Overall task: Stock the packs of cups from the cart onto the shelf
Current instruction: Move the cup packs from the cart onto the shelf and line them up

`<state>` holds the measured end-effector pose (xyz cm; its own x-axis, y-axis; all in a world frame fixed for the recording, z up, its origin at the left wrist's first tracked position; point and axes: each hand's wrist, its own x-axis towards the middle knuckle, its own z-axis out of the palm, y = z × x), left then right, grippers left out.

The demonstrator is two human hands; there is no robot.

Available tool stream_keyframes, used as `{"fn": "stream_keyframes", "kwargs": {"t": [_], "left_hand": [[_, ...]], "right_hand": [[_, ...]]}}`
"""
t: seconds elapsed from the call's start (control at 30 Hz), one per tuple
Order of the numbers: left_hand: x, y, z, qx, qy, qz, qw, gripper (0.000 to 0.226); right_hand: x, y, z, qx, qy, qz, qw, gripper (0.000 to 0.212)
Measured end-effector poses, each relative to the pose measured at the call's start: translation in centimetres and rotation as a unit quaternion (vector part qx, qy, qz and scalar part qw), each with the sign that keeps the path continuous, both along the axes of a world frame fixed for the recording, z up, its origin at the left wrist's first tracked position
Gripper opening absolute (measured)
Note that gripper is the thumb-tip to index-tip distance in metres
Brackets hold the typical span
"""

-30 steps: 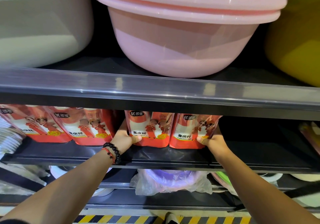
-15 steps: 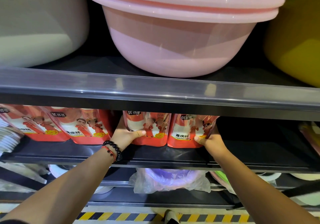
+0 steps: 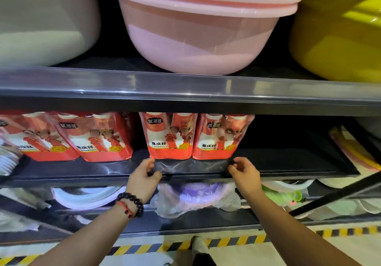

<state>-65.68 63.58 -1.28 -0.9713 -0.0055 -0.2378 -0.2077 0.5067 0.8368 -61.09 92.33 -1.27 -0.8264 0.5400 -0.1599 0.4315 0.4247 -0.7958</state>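
A: Status on the packs of cups?

B: We see four red packs standing upright on the dark middle shelf [image 3: 288,162]. Two sit side by side and touching at centre: the centre-left pack [image 3: 169,136] and the centre-right pack [image 3: 219,137]. Two more stand to the left, the inner left pack [image 3: 99,138] and the outer left pack [image 3: 35,138], both leaning a little. There is a gap between the left pair and the centre pair.

A: Hands?

B: Our left hand [image 3: 144,178] is at the shelf's front edge, just below the centre-left pack. Fingers loosely curled, holding nothing; we can't tell whether the fingertips touch the pack's bottom edge. Beaded bracelet [image 3: 132,201] and a red cord on that wrist. Our right hand [image 3: 245,175] is at the front edge below the centre-right pack's right corner, fingers also loosely curled, gripping nothing, clear of the pack.

A: Surroundings?

B: Upper shelf carries a pink basin [image 3: 198,24] at centre, a white basin [image 3: 41,18] on the left, a yellow basin [image 3: 338,30] on the right. A stack of white plates [image 3: 8,158] is at the far left of the middle shelf. Below it, a purple basin in a clear bag [image 3: 195,197]. Yellow-black hazard tape [image 3: 144,248] on the floor.
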Motion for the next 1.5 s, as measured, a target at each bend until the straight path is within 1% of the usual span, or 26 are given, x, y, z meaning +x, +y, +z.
{"fn": "stream_keyframes", "kwargs": {"t": [0.07, 0.17, 0.27, 0.37, 0.53, 0.63, 0.7, 0.8, 0.93, 1.1, 1.23, 1.33, 1.43, 1.5], "left_hand": [[1.5, 0.4, 0.0, -0.014, -0.050, -0.075, 0.996, 0.050], [3.7, 0.9, 0.2, -0.088, -0.086, -0.171, 0.978, 0.064], [5.8, 1.2, 0.6, -0.135, -0.084, -0.199, 0.967, 0.065], [8.3, 1.2, 1.0, -0.154, -0.085, -0.190, 0.966, 0.064], [14.5, 0.2, 1.1, -0.166, -0.112, -0.127, 0.971, 0.056], [19.4, -0.2, 1.3, -0.167, -0.129, -0.090, 0.973, 0.050], [22.7, -1.0, 1.5, -0.181, -0.148, -0.057, 0.971, 0.052], [27.4, -3.4, 1.6, -0.193, -0.162, -0.005, 0.968, 0.056], [33.0, -7.0, 2.4, -0.198, -0.175, 0.088, 0.960, 0.052], [40.3, -12.3, 3.2, -0.179, -0.194, 0.197, 0.944, 0.053], [46.8, -16.8, 3.6, -0.183, -0.198, 0.274, 0.923, 0.052], [51.7, -20.2, 3.8, -0.175, -0.213, 0.325, 0.905, 0.048], [56.4, -23.9, 3.4, -0.167, -0.228, 0.355, 0.891, 0.055], [59.1, -26.2, 2.9, -0.172, -0.236, 0.369, 0.882, 0.057]], "right_hand": [[1.9, -1.0, -0.2, 0.062, -0.028, 0.063, 0.996, 0.029], [4.2, -2.2, -0.8, 0.153, -0.068, 0.154, 0.974, 0.035], [5.9, -3.0, -0.5, 0.203, -0.091, 0.220, 0.950, 0.041], [7.2, -3.3, -0.2, 0.226, -0.088, 0.267, 0.933, 0.048], [9.8, -3.8, -0.7, 0.222, -0.083, 0.320, 0.917, 0.041], [11.9, -5.2, -1.2, 0.225, -0.074, 0.379, 0.895, 0.040], [13.3, -6.9, -1.6, 0.219, -0.071, 0.416, 0.880, 0.037], [15.5, -10.4, -1.8, 0.228, -0.065, 0.467, 0.852, 0.041], [17.8, -16.1, -1.3, 0.232, -0.050, 0.557, 0.796, 0.042], [20.6, -24.5, 0.0, 0.259, -0.023, 0.652, 0.712, 0.026], [24.5, -32.2, 0.3, 0.253, 0.004, 0.709, 0.658, 0.037], [28.1, -38.1, 0.6, 0.251, 0.031, 0.749, 0.613, 0.041], [31.9, -43.4, 1.0, 0.256, 0.043, 0.783, 0.566, 0.045], [34.2, -46.4, 1.1, 0.259, 0.056, 0.797, 0.543, 0.043]]}}
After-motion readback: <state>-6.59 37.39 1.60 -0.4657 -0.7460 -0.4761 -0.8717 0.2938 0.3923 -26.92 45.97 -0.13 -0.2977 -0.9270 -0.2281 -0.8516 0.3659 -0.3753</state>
